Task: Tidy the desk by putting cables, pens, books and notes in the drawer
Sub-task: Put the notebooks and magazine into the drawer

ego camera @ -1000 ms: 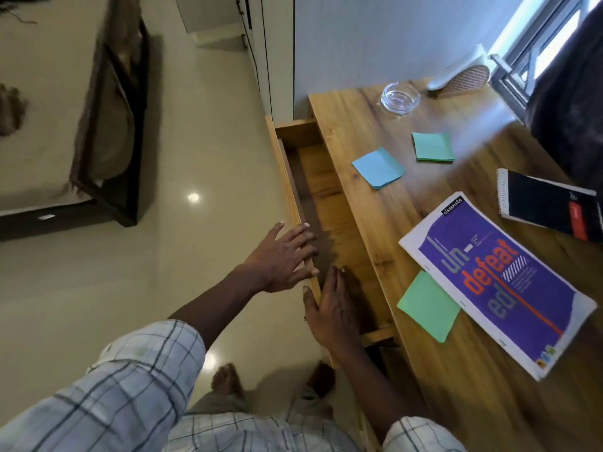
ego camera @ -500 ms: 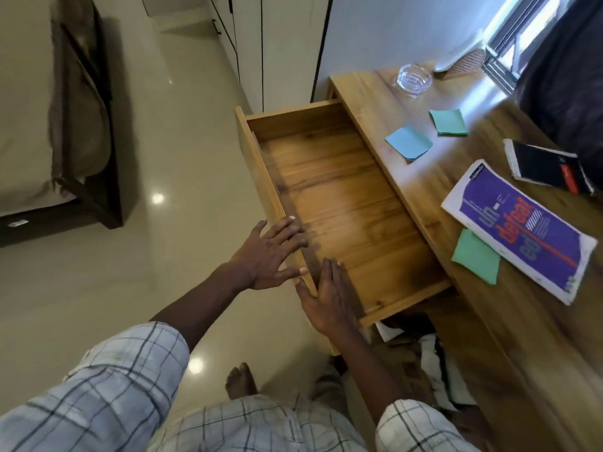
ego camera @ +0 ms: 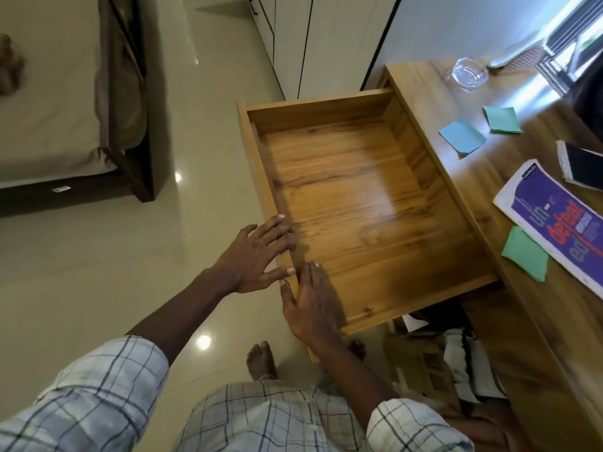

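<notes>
The wooden drawer [ego camera: 355,203] stands pulled far out of the desk [ego camera: 463,177], with nothing inside it. My left hand [ego camera: 257,259] rests on the drawer's front edge with straight, spread fingers. My right hand [ego camera: 310,305] lies flat on the same front edge, fingers pointing into the drawer. On the desk lie a purple book [ego camera: 561,226], a black spiral notebook [ego camera: 584,166], a blue note [ego camera: 462,137], a teal note [ego camera: 502,119] and a green note [ego camera: 525,254] tucked under the book's edge.
A glass ashtray [ego camera: 469,73] sits at the desk's far corner beside a window. Boxes and papers [ego camera: 453,357] lie under the desk. A bed [ego camera: 65,102] stands to the left across a glossy floor. My bare feet [ego camera: 261,360] are below the drawer.
The drawer has slid from nearly closed to far out, drawn by both hands on its front edge. The view has shifted so the desk items sit further right.
</notes>
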